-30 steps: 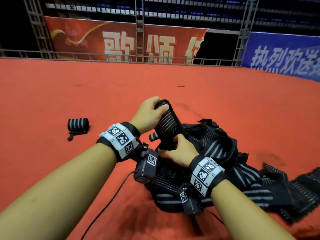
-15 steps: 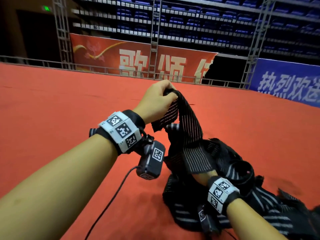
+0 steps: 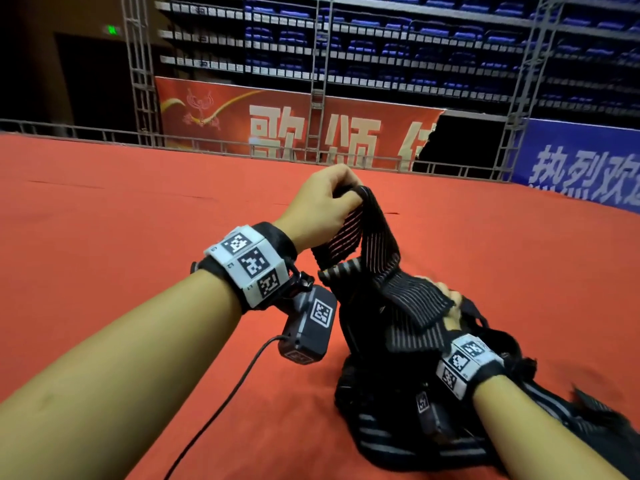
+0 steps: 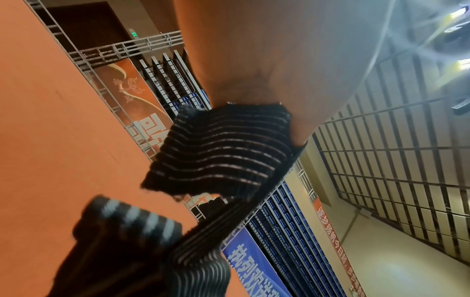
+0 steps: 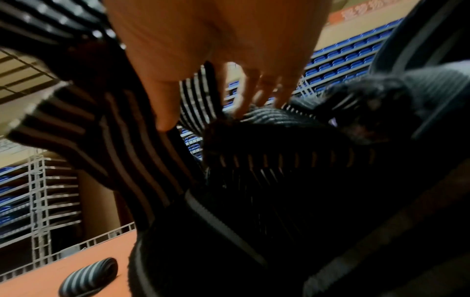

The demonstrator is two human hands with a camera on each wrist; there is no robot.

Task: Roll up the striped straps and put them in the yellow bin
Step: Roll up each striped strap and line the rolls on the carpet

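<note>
Right hand [image 3: 450, 306] mostly hidden under striped straps [image 3: 415, 306]; its grip unreadable, wrist view blurred.

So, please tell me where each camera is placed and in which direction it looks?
Head: on the head, looking forward and down over the red floor; both forearms, left hand lifting a striped strap, right hand in the strap pile.
Left wrist: under the wrist, looking along the palm to the pinched strap.
Right wrist: along straight fingers touching the pile; a rolled strap lies beyond.
All views share the lifted strap.
</note>
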